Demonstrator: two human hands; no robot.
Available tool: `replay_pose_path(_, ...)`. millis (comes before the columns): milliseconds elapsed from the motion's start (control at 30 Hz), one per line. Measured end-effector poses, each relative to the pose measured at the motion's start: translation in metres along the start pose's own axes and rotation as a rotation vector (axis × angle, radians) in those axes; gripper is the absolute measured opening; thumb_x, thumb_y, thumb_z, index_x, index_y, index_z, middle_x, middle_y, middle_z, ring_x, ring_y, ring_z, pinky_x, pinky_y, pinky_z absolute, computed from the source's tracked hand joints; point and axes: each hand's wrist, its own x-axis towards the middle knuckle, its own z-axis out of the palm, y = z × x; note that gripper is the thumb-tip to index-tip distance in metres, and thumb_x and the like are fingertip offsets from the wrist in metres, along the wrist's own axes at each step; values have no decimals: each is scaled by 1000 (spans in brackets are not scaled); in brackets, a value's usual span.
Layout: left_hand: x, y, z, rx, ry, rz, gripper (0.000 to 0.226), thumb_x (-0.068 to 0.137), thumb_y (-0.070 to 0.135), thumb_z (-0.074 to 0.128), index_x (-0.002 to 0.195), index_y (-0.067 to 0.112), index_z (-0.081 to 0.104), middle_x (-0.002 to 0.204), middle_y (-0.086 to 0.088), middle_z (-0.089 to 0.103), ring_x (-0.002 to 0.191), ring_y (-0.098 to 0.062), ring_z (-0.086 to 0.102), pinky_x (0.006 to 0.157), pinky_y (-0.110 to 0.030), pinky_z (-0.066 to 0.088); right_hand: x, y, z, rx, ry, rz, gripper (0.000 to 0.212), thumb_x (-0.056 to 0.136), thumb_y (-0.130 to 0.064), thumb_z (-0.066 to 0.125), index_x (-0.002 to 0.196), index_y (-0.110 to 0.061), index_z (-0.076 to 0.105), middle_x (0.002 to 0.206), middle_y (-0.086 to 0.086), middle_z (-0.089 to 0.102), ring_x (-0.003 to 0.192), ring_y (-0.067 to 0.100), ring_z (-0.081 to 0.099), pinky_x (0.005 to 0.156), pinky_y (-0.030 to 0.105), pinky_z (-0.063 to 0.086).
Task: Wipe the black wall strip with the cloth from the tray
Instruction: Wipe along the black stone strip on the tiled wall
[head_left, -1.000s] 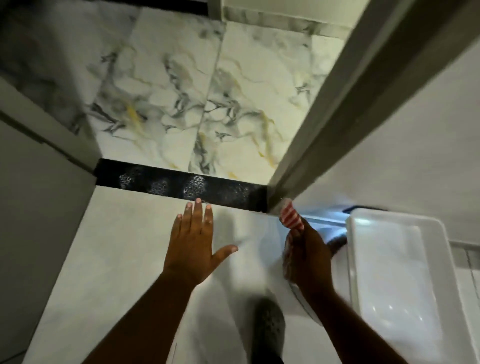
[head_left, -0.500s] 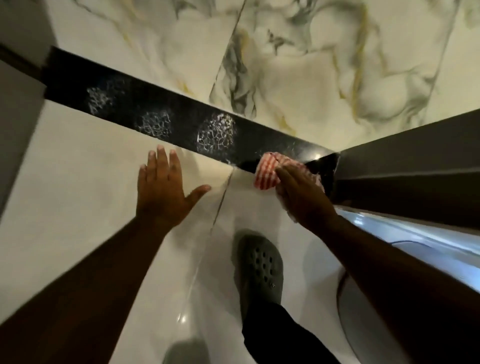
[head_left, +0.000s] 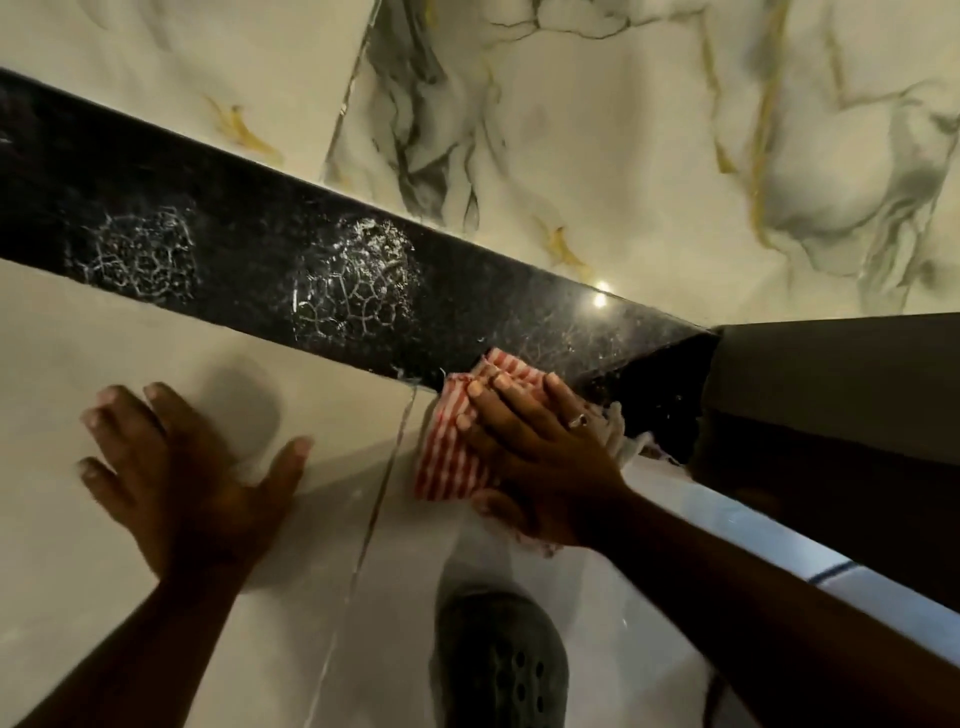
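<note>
The black wall strip (head_left: 249, 218) runs diagonally from upper left to the right corner, between marble tiles above and a pale tile below. Two white crackled residue patches sit on it, one at the left (head_left: 143, 254) and one in the middle (head_left: 353, 286). My right hand (head_left: 540, 457) presses a red-and-white striped cloth (head_left: 452, 452) flat against the wall at the strip's lower edge, near its right end. My left hand (head_left: 187, 467) lies flat with fingers spread on the pale tile below the strip, holding nothing.
A grey door frame (head_left: 831, 395) meets the strip at the right. Below it runs a white rim (head_left: 779, 540) with a dark line. A dark perforated clog (head_left: 498, 660) is at the bottom centre. Marble tiles (head_left: 623, 130) fill the top.
The view has come closer to the wall. My right hand has carried the cloth up from the corner onto the strip's lower edge. My left hand stays flat on the pale tile.
</note>
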Motion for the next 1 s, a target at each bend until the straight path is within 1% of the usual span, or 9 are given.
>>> replay_pose_path(67,0,3,-2,3,0,4,122,74,84,44,161,6,8,170,-29,4,158,-48,3,122,-70,5,14,22,-8,-8,35,127,63,99,-58,35,147,-18,45,156,14,40,144,37,34,118,63,15)
replay_pose_path(167,1,5,-4,11,9,-4,124,73,84,44,160,3,10,169,-30,7,158,-48,4,122,-69,6,15,38,-13,27,118,618,64,99,-50,35,149,-10,41,158,21,33,146,40,28,119,55,9)
replay_pose_path(300,1,6,-5,-1,-1,-2,125,73,87,42,161,5,9,170,-28,5,158,-46,2,123,-67,4,-22,17,-5,52,120,1087,73,98,-55,18,158,-13,11,166,15,8,153,33,6,112,72,22)
replay_pose_path(367,1,6,-3,15,0,13,124,74,87,41,161,5,8,170,-28,3,159,-46,0,124,-66,2,-28,0,1,71,114,999,72,99,-54,21,157,-12,14,165,17,12,152,32,5,110,71,20)
replay_pose_path(500,0,7,-4,7,3,10,124,74,86,39,161,2,10,169,-30,3,158,-48,1,123,-67,3,1,-39,9,70,161,491,63,104,-51,26,149,-9,37,158,19,28,150,37,15,119,63,13)
replay_pose_path(667,0,7,-6,16,-11,30,124,75,86,38,162,4,5,170,-30,0,158,-49,-1,124,-67,1,20,-3,0,22,135,324,61,101,-51,35,149,-13,44,159,14,35,149,34,26,122,55,11)
replay_pose_path(767,0,8,-6,13,1,37,123,75,85,39,162,4,4,169,-31,1,158,-50,0,123,-68,3,21,31,-9,-6,106,393,60,100,-50,33,149,-14,42,157,15,37,147,36,30,120,54,7)
replay_pose_path(900,0,1,0,35,14,49,121,79,87,36,163,6,4,169,-31,3,157,-51,4,122,-71,9,6,75,-17,4,257,807,61,99,-39,37,145,1,43,153,27,38,144,43,32,117,62,22)
replay_pose_path(1000,1,-2,2,35,31,57,121,80,89,33,163,5,7,169,-31,5,156,-52,7,121,-70,10,-4,57,-14,-19,273,898,64,101,-40,31,149,2,36,159,25,28,150,38,18,123,55,10)
